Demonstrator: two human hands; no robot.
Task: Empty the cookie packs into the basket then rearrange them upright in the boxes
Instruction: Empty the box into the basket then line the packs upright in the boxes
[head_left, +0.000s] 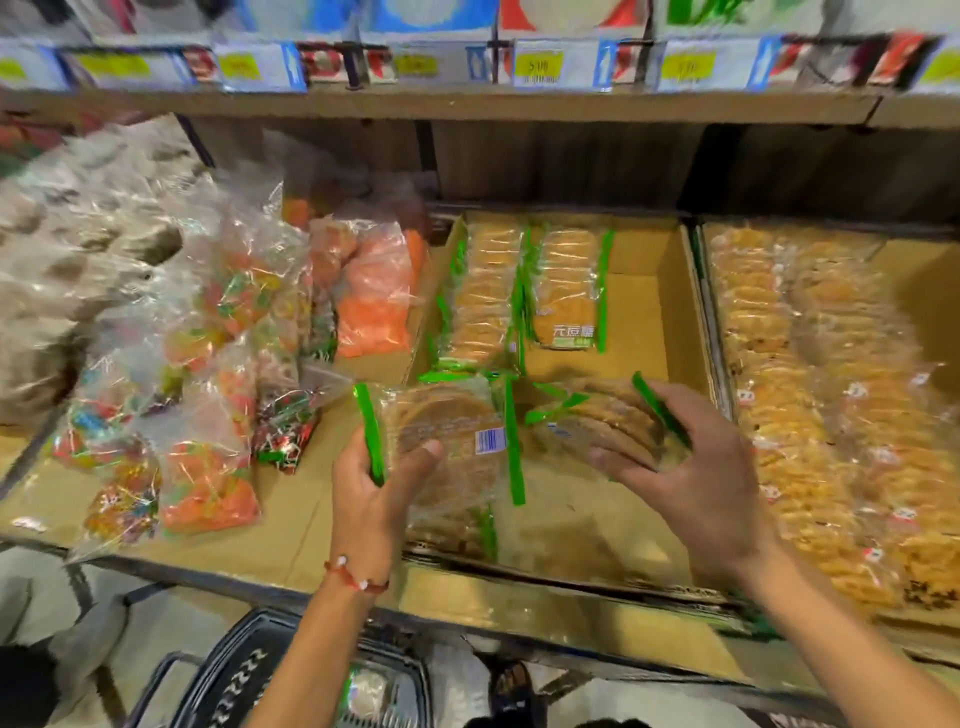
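The single wide-angle camera sat on my head, facing forward and steeply down onto the open brown cardboard box (639, 322). It was near enough that my left hand (374, 493) and right hand (711, 483), gripping clear green-edged cookie packs (447, 431), filled the lower middle. A black plastic basket (234, 680) edged the bottom.

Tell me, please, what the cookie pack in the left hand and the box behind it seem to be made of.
The cookie pack in the left hand looks like thin clear plastic film with green edges: glossy, crinkled, cookies visible through it. The box looks like matte brown cardboard, probably corrugated, though blur hides its edges.
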